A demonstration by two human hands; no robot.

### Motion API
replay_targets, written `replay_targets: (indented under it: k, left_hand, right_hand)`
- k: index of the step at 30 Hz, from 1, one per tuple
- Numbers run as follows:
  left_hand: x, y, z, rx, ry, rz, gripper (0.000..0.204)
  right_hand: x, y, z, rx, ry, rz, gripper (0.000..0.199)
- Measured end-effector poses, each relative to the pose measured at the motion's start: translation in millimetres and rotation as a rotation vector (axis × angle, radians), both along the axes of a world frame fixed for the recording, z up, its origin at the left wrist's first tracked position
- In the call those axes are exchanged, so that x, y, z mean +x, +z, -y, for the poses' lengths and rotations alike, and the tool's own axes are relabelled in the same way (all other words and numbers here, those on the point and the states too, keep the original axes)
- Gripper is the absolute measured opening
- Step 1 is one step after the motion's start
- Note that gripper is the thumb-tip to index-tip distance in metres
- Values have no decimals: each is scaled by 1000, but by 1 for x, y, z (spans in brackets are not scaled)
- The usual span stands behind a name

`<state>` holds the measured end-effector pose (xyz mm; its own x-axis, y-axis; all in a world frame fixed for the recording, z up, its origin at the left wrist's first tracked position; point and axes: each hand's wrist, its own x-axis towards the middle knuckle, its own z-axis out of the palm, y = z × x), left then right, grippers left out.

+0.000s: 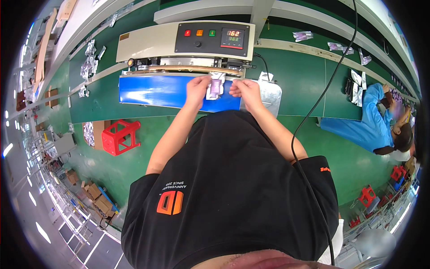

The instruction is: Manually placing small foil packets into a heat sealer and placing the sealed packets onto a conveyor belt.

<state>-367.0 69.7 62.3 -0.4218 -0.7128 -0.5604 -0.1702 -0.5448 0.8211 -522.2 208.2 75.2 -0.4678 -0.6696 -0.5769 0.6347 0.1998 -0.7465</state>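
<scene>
A silver foil pouch with a purple label [216,87] lies on the blue belt [156,89] of a band sealing machine [148,47]. Its upper end meets the machine's sealing edge. My left hand [197,91] pinches the pouch's left side with bent fingers. Just to the right of the pouch is my right hand [247,92], its fingers curled in and a small gap between them and the label. Whether those fingers hold anything is too small to make out. A metal plate [271,96] extends from the belt's right end, beside my right wrist.
Foil pouches [89,62] lie on the green table [300,85] at left, with another stack [356,88] at right. A black cable [316,105] hangs across the view. A red stool [121,137] stands at left. A person in blue [369,121] works at right.
</scene>
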Motion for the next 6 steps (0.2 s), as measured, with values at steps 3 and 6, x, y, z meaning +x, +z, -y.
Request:
replay_targets:
  k: [3, 6]
  left_hand:
    - [29, 12, 5, -189, 87, 57, 22]
    - [45, 20, 8, -309, 120, 117, 31]
  right_hand:
    - [-39, -4, -18, -43, -45, -131, 21]
    - [-118, -21, -20, 42, -328, -501, 27]
